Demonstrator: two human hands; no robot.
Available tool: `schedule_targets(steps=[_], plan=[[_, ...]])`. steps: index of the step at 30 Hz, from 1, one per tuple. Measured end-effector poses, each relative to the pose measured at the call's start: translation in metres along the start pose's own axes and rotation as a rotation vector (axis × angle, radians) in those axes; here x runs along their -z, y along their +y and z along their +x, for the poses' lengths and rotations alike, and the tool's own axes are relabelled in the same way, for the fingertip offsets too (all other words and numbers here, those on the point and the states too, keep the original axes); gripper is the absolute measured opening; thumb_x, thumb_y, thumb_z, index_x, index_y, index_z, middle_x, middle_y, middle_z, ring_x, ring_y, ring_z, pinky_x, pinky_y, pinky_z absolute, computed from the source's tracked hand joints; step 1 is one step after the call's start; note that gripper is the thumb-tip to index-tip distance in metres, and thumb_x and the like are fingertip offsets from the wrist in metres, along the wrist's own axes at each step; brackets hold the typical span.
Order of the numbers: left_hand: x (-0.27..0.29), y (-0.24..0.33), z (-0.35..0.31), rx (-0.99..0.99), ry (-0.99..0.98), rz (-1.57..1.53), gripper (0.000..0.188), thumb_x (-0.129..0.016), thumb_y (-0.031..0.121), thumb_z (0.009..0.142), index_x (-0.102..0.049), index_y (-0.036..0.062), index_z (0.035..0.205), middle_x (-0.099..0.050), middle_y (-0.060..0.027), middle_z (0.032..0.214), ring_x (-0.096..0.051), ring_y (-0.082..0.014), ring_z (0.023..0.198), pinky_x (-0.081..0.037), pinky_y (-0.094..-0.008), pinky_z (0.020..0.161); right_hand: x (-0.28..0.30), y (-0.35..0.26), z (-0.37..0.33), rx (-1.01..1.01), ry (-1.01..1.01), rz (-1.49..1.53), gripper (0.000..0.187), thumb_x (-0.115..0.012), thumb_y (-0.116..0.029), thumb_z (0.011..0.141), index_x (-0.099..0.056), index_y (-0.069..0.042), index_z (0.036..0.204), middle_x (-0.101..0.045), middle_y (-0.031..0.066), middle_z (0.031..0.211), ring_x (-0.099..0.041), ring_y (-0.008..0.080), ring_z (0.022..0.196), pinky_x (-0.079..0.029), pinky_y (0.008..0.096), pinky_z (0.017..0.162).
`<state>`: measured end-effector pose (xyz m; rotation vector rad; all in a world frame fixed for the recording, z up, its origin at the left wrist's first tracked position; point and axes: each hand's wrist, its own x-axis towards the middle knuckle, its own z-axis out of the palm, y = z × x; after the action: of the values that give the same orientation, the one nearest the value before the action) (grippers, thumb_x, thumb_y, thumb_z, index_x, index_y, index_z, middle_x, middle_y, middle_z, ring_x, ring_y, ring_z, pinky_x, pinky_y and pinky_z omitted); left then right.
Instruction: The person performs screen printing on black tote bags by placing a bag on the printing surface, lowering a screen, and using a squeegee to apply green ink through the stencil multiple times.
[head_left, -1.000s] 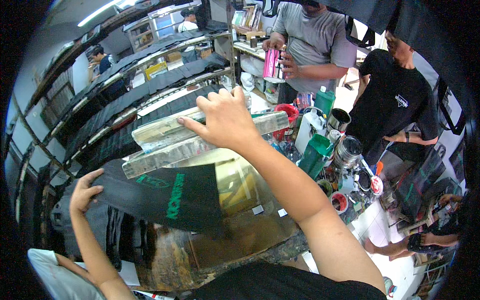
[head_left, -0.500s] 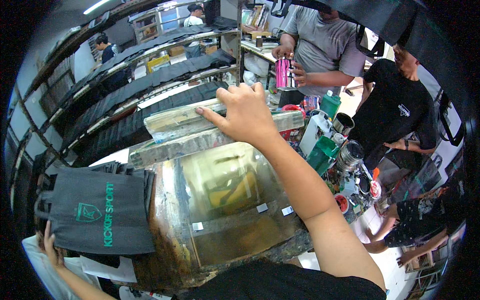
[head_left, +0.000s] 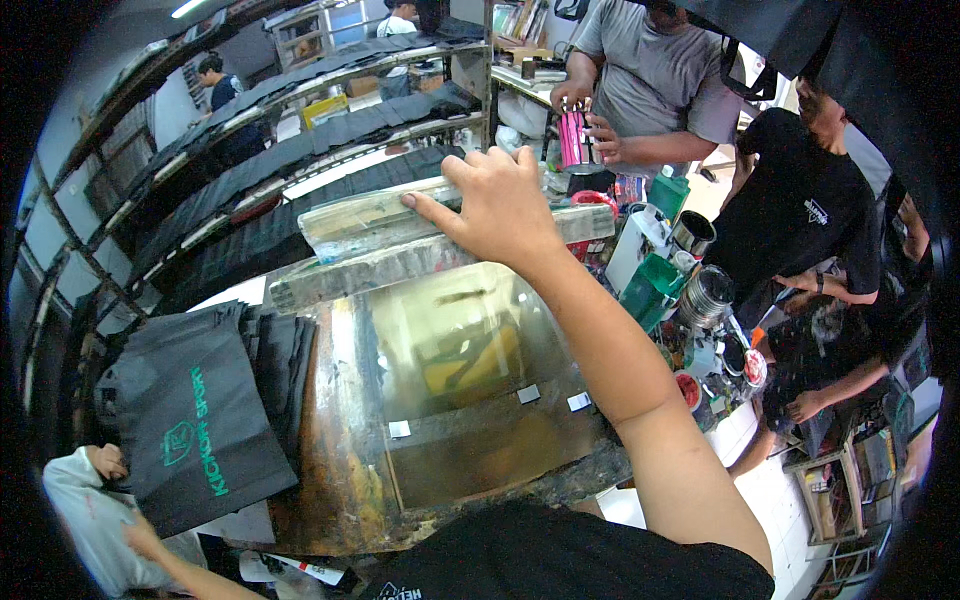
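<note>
My right hand (head_left: 505, 210) is closed over the upper edge of a raised screen-printing frame (head_left: 440, 262), thumb stretched along it. Below it lies a glossy, stained printing board (head_left: 440, 465) with a yellowish patch and small white tabs. At the lower left, my left hand (head_left: 145, 537) is beside the lower corner of a black fabric bag (head_left: 205, 420) with a green print; its fingers look stretched out, apart from the bag. Another person's hand (head_left: 108, 461), in a pale sleeve, is at the bag's left edge. More black bags (head_left: 285, 360) lie stacked beneath.
Racks of black bags (head_left: 300, 145) stand behind the frame. Ink cans (head_left: 705, 295), a green bottle (head_left: 668, 190) and tubs crowd the right side. Across the bench one person holds a pink-streaked can (head_left: 577, 140); another in black (head_left: 810, 215) stands at right.
The top bag has turned and shifted down and right. My left hand has moved down off its edge, and the pale-sleeved hand has appeared there. My right hand keeps hold of the frame.
</note>
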<state>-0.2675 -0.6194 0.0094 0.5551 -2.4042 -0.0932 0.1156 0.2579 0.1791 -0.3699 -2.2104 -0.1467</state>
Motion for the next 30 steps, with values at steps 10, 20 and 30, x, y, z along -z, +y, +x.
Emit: schedule_targets(steps=[10,20,30], plan=[[0.175,0.324,-0.403,-1.288,-0.273,-1.129,0.003,-0.078,0.011,0.082,-0.078,0.0096,0.084,-0.075,-0.0083,0.083,-0.07,-0.029,0.075,-0.055,-0.0415,0.07,-0.003,0.006,0.005,-0.016,-0.083,-0.153,0.07,-0.051,-0.073,0.097,-0.075,-0.008,0.103,-0.074,0.0144,0.098,-0.069,0.0319,0.099,-0.043,0.0538,0.092],[0.173,0.384,-0.4,-1.135,-0.325,-0.93,0.01,-0.069,0.015,0.095,-0.075,0.0075,0.096,-0.075,-0.0165,0.101,-0.072,-0.0357,0.093,-0.059,-0.0461,0.081,0.005,0.004,0.006,0.004,-0.116,-0.151,0.061,-0.056,-0.063,0.1,-0.071,-0.005,0.106,-0.072,0.0204,0.1,-0.066,0.0384,0.101,-0.043,0.0513,0.091],[0.053,0.354,-0.215,-0.698,-0.331,0.099,0.039,-0.077,0.04,0.092,-0.076,0.0019,0.099,-0.077,-0.0205,0.102,-0.075,-0.0363,0.098,-0.06,-0.0483,0.088,-0.003,0.006,0.014,-0.021,-0.12,-0.168,0.061,-0.056,-0.061,0.101,-0.071,-0.004,0.115,-0.072,0.0242,0.106,-0.067,0.04,0.107,-0.043,0.0511,0.096]])
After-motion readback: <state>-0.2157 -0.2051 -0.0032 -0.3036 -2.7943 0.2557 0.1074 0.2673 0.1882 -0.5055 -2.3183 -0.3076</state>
